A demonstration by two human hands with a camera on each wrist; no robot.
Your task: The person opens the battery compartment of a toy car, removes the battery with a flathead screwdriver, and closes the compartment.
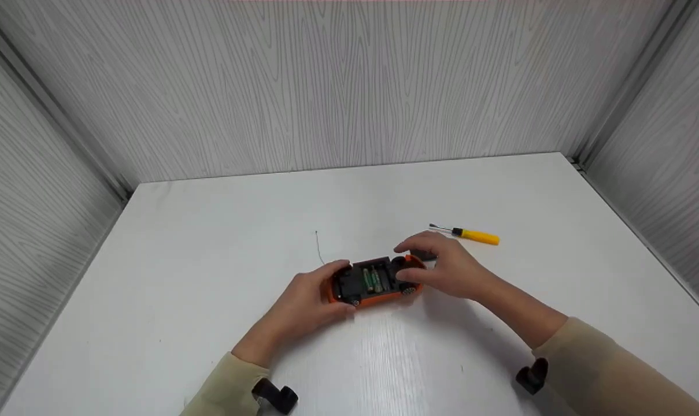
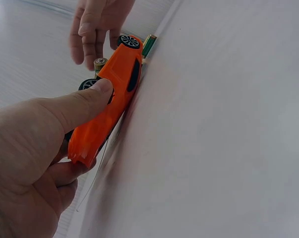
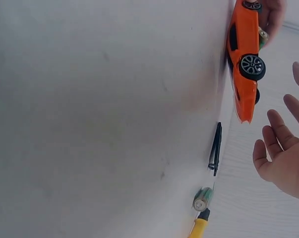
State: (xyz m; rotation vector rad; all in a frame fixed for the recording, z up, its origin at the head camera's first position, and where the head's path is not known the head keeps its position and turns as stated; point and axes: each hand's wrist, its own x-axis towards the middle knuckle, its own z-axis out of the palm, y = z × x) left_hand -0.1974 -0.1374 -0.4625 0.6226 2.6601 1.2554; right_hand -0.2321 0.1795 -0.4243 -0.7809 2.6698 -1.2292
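An orange toy car [image 1: 378, 297] lies wheels up, its black underside showing an uncovered battery compartment. Green batteries [image 1: 372, 280] sit in that compartment; one battery [image 2: 100, 63] stands out above the underside in the left wrist view. My left hand [image 1: 311, 297] grips one end of the car, thumb [image 2: 92, 96] along its near side and fingers round the far side. Over the other end hovers my right hand [image 1: 447, 266], fingers spread and holding nothing. In the right wrist view, its fingers [image 3: 283, 131] are apart from the car.
Beyond the right hand lies a screwdriver [image 1: 479, 236] with a yellow handle. A black cover piece [image 3: 215, 148] and a loose green battery [image 3: 203, 199] rest on the white table [image 1: 239, 219]. A thin wire [image 1: 318, 245] sticks out beside the car. Grey wood-grain panels [image 1: 349, 86] enclose the table.
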